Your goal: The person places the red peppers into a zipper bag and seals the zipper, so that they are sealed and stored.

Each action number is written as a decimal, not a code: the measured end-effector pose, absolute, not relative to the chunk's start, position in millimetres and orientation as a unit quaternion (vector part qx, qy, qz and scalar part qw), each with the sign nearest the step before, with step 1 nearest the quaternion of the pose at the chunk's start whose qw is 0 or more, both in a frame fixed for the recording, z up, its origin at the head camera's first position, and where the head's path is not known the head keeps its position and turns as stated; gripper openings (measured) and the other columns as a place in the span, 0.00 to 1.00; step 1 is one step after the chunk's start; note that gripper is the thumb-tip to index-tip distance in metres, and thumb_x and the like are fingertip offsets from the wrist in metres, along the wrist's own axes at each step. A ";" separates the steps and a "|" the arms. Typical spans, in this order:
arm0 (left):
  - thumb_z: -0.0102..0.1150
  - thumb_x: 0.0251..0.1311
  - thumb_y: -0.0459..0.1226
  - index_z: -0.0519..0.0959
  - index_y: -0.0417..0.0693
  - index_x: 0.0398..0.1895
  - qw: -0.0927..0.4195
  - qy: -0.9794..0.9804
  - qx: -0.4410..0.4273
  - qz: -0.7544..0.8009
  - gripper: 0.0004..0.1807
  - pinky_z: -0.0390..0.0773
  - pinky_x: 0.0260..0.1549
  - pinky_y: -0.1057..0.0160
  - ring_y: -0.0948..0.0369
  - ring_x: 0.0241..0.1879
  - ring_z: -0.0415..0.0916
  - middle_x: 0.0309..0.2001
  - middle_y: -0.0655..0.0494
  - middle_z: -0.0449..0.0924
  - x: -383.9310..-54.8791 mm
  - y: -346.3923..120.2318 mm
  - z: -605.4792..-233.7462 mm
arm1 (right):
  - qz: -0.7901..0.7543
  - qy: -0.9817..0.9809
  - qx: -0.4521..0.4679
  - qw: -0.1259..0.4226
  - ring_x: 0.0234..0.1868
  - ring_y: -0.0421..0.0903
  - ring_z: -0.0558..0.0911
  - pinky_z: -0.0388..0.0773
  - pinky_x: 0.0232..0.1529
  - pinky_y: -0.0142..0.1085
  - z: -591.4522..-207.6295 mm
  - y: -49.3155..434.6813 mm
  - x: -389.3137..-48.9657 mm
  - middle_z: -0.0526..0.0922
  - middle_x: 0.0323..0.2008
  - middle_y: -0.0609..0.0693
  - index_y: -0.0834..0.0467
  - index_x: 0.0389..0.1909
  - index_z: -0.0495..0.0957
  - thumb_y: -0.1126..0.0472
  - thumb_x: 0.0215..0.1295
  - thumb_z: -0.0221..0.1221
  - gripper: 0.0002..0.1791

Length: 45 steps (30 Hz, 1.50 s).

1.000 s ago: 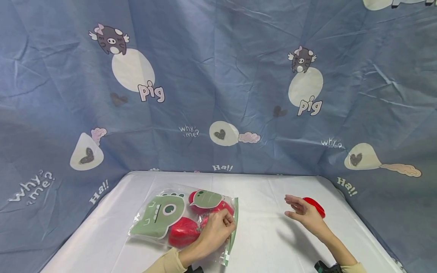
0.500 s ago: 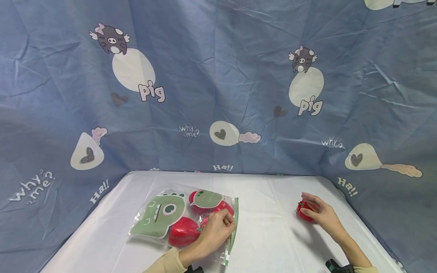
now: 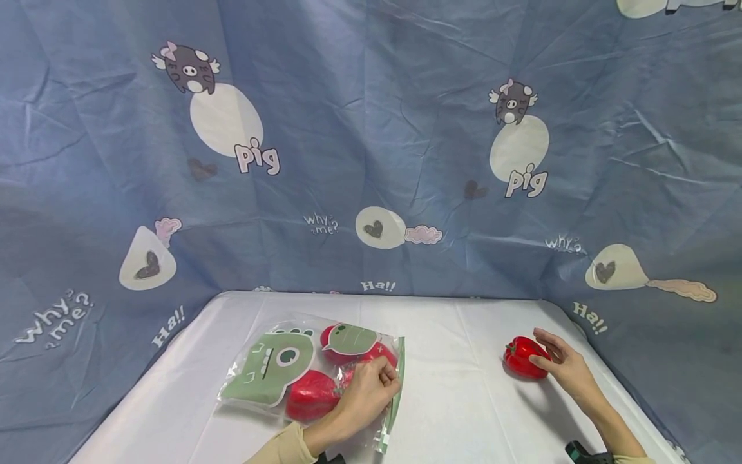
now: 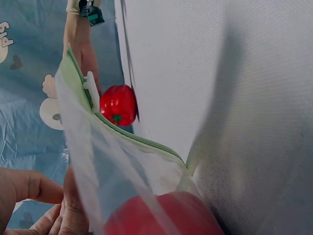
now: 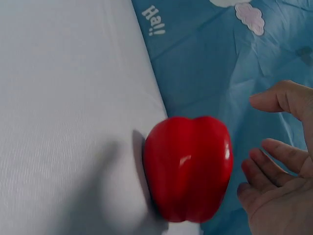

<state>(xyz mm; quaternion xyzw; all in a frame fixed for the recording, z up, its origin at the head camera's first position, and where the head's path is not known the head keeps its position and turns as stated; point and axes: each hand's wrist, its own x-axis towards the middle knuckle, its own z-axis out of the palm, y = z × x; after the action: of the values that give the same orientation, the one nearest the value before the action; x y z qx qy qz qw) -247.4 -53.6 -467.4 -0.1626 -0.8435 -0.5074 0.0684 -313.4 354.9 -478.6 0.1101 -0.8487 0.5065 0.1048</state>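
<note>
A clear zip bag [image 3: 272, 367] with a green monster print and a green zip edge lies on the left half of the table. Red peppers [image 3: 311, 394] show through its plastic. My left hand [image 3: 365, 393] pinches the bag's upper film near the zip edge and lifts it, so the mouth gapes in the left wrist view, with a white slider [image 4: 91, 92] on the zip. On the right, a loose red bell pepper [image 3: 523, 357] lies on its side, green stem to the left. My right hand [image 5: 279, 161] hovers just beside it, fingers spread and apart from it in the right wrist view.
A white cloth covers the table [image 3: 446, 386]. Behind it and along both sides hangs a blue printed curtain [image 3: 371, 154]. The loose pepper lies toward the table's right edge.
My right hand has moved to the right, from in front of the loose pepper to its right side, uncovering it. My left hand and the bag have stayed put.
</note>
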 end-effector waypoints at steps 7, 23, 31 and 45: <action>0.54 0.51 0.29 0.75 0.47 0.25 0.068 -0.843 -0.162 -0.508 0.04 0.72 0.09 0.71 0.71 0.10 0.70 0.18 0.61 0.73 -248.2 -53.8 -468.3 | 0.482 -0.867 0.080 0.100 0.55 0.11 0.62 0.63 0.56 0.12 -484.2 363.3 -319.6 0.69 0.66 0.57 0.66 0.68 0.61 0.56 0.60 0.65 0.38; 0.55 0.52 0.29 0.74 0.46 0.25 0.064 -0.839 -0.165 -0.515 0.04 0.72 0.09 0.71 0.72 0.10 0.70 0.18 0.61 0.72 -250.5 -54.3 -469.1 | 0.470 -0.882 0.023 0.011 0.72 0.66 0.54 0.64 0.59 0.17 -501.4 374.3 -327.9 0.56 0.71 0.68 0.69 0.71 0.51 0.57 0.63 0.60 0.42; 0.54 0.51 0.29 0.74 0.46 0.25 0.062 -0.838 -0.164 -0.517 0.04 0.73 0.09 0.71 0.71 0.09 0.70 0.17 0.60 0.73 -249.6 -54.2 -469.4 | 0.458 -0.889 0.006 -0.015 0.72 0.69 0.53 0.55 0.69 0.59 -508.4 373.7 -330.4 0.53 0.71 0.72 0.69 0.71 0.50 0.57 0.64 0.58 0.41; 0.54 0.50 0.29 0.74 0.47 0.25 0.066 -0.847 -0.156 -0.505 0.04 0.72 0.10 0.72 0.72 0.10 0.70 0.18 0.61 0.73 -248.1 -53.4 -468.9 | 0.449 -0.893 -0.013 -0.006 0.69 0.68 0.60 0.62 0.66 0.58 -514.3 372.4 -329.7 0.58 0.68 0.73 0.71 0.70 0.52 0.51 0.63 0.61 0.44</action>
<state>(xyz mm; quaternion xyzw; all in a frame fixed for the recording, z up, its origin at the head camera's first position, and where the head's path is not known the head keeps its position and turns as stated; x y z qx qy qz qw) -248.1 -53.4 -468.9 -0.1557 -0.8466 -0.5047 0.0658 -329.7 372.4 -514.3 -0.0132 -0.8935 0.4489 -0.0058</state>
